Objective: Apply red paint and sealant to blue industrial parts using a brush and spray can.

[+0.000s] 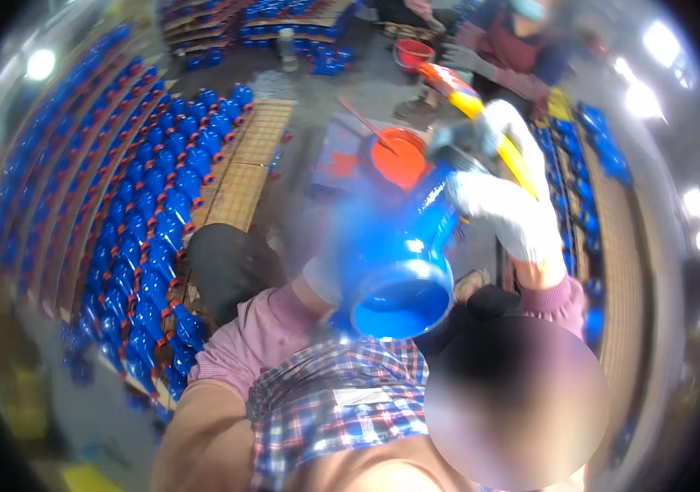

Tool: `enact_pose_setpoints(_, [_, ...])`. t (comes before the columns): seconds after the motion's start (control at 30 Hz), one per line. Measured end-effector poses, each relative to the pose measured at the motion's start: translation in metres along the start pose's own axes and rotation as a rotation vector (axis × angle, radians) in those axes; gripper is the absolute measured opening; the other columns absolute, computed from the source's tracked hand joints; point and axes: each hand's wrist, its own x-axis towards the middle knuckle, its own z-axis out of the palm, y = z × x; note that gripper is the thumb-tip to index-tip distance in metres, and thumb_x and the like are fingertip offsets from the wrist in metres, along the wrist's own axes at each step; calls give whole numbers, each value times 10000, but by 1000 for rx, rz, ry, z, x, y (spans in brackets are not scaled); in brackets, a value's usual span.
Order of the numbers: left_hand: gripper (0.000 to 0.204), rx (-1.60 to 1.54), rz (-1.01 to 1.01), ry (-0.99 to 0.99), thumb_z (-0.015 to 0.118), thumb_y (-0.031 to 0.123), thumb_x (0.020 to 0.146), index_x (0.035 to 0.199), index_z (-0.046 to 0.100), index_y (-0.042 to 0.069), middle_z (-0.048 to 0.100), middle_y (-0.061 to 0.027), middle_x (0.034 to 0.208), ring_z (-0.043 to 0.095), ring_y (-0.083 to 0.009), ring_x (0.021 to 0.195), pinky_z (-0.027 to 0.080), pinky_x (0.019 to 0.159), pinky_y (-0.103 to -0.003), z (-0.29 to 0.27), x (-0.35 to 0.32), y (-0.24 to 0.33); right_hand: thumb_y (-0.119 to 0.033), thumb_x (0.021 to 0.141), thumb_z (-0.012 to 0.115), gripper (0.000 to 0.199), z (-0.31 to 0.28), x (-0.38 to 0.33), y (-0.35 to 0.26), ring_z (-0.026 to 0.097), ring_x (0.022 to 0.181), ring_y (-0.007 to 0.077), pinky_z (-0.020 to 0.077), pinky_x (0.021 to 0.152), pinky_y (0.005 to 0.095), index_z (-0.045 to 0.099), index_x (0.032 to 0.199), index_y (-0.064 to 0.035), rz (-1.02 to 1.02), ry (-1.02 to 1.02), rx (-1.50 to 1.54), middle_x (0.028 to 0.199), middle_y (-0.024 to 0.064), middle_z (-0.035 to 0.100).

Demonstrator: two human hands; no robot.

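Painting a blue valve body (399,262) held over the lap, amid rows of finished ones.

Nearest, plaid shirt (333,402) and pink sleeves. Just above, left hand (321,275), gloved and mostly hidden behind the valve, seemingly cradling it; grip not fully visible. Valve tilted, round flange facing up, blurred. Right hand (506,209), in a white glove, clenched around a yellow-handled brush (489,127) touching the valve's far end. Likely step: coating the upper neck; next, probably turning the valve to reach bare metal, needing a steady hold. Beyond, orange paint bucket (399,160) on the floor. Left, rows of blue valves (153,205) on racks. Farthest, another person (514,49) seated.
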Motion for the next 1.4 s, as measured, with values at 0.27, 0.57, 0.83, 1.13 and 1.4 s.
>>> enact_pose_setpoints(0.27, [841,417,188,315,418,755,943,1425,526,75,611,-192,1351,658,-315,1098,566,928,-455,-16,1,17,-257,1009,671,243,-23,13,82,594,700,75,498,642,232,588,1139,-70,180,288,-275,978,76,702])
enact_pose_setpoints(0.57, [958,107,20,304,443,813,894,1453,466,36,632,-241,1265,633,-290,764,536,596,-377,-34,27,66,-641,1026,458,646,-74,-56,192,524,574,103,432,481,233,518,1308,-63,334,607,573,846,97,658])
enact_pose_setpoints(0.83, [924,158,-28,598,462,793,893,1437,478,46,644,-223,1283,694,-349,795,601,589,-419,-78,20,57,-379,1059,558,307,-85,-64,219,476,543,74,351,496,225,642,1004,-89,388,836,162,717,-6,586])
enact_pose_setpoints(1.13, [785,-146,132,714,527,720,901,1406,508,119,611,-193,1334,656,-394,1106,604,874,-534,-100,1,70,-255,943,733,297,-120,-10,284,693,775,217,542,742,341,685,1115,-17,261,670,-689,892,121,734])
enact_pose_setpoints(1.4, [953,-58,123,859,516,842,835,1460,460,125,573,-200,1390,616,-429,1180,589,890,-574,-92,-6,67,-409,926,729,359,-108,13,305,695,778,334,535,707,419,670,976,-59,284,569,-1143,824,164,696])
